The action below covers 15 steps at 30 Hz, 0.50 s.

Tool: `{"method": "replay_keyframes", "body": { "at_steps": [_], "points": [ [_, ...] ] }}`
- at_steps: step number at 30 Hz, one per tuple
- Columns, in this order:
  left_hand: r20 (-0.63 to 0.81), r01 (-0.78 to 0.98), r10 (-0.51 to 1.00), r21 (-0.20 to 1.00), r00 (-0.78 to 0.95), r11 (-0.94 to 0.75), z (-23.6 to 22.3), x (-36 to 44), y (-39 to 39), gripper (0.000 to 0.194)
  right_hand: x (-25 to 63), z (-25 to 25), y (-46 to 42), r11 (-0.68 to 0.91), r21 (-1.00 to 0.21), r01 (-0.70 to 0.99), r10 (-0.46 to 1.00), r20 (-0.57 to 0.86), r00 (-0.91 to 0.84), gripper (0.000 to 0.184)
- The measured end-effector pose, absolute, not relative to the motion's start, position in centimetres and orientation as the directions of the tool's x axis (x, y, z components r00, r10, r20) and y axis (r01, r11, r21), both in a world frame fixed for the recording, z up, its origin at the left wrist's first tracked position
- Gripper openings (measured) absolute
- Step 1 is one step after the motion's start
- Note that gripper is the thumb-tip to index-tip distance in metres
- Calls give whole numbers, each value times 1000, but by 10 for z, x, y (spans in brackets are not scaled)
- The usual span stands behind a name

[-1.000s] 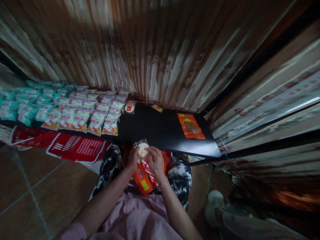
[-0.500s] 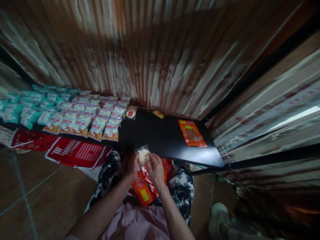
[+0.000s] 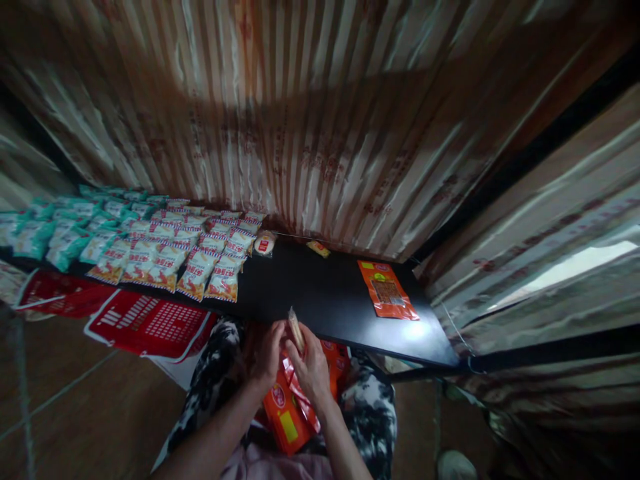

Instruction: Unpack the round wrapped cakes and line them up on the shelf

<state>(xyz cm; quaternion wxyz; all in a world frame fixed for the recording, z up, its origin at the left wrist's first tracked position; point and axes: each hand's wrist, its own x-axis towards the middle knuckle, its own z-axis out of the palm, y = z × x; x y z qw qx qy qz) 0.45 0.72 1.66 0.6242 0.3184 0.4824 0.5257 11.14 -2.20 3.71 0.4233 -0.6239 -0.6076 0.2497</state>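
Above my lap, my right hand (image 3: pixel 311 363) pinches a round pale cracker in a clear wrapper (image 3: pixel 295 331), turned edge-on, with its top end poking above the fingers. My left hand (image 3: pixel 270 348) is loosely open just left of it, fingertips close to its edge; whether they touch it is unclear. Below both hands, several orange snack bags (image 3: pixel 285 417) lie on my lap, and a red-pink strip of packaging (image 3: pixel 300 393) rests over them. Another wrapped cracker (image 3: pixel 264 244) with a red label sits on the black shelf (image 3: pixel 310 293).
Rows of white snack bags (image 3: pixel 165 260) and teal bags (image 3: pixel 65 243) cover the shelf's left side. A small yellow packet (image 3: pixel 319 249) and an orange bag (image 3: pixel 387 291) lie farther right. Red baskets (image 3: pixel 150 320) stand below. Corrugated sheeting (image 3: pixel 300 120) rises behind.
The wrapped cracker has turned from face-up to edge-on. My left hand has loosened beside it while my right hand keeps hold. The view has tilted slightly upward.
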Motion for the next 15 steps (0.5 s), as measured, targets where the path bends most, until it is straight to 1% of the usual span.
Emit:
{"method": "replay_keyframes", "body": {
  "at_steps": [3,5,8,12,15],
  "points": [
    [-263,-369,965,895,20,251,24,4,3,39,111,39,-21,45,-871,489,962,169,213,45],
    [-246,-336,969,911,18,238,28,4,1,36,111,42,-22,19,-898,440,959,141,245,46],
    [-220,-285,976,935,6,212,29,4,0,32,111,47,-22,-1,-934,357,969,88,232,47],
    [-221,-265,975,942,-23,207,22,7,3,35,111,51,-22,-22,-966,257,973,38,226,50],
    [-216,-237,976,950,-32,203,20,8,4,35,112,50,-21,-74,-978,193,968,-24,250,53]
  ]
}}
